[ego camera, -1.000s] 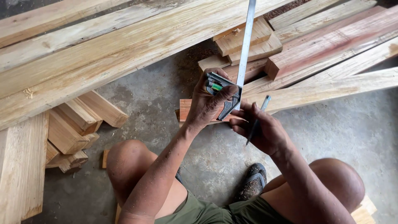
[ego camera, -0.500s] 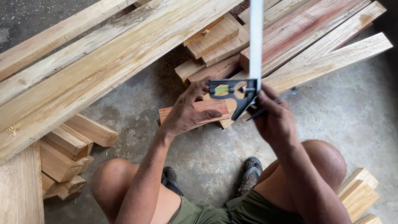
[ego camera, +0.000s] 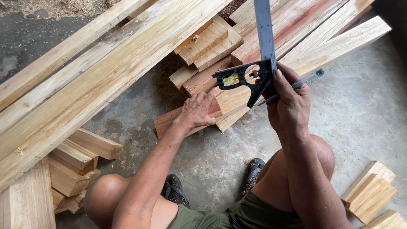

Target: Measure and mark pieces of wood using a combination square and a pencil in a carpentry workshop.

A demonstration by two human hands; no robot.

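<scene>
The left hand (ego camera: 199, 111) presses flat on a wooden block (ego camera: 229, 101) (fingers spread), while the right hand (ego camera: 288, 101) grips a combination square (ego camera: 250, 78) and a pencil (ego camera: 296, 85).

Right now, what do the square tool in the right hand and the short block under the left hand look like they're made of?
The combination square in the right hand: dull grey metal blade with fine graduations, black head, probably painted cast metal. The short reddish block under the left hand: raw, unfinished wood, with visible grain and rough-sawn faces.

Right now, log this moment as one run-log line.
left hand: flat on wood block | right hand: lifts combination square, holds pencil | setting: concrete floor, stacked planks
</scene>
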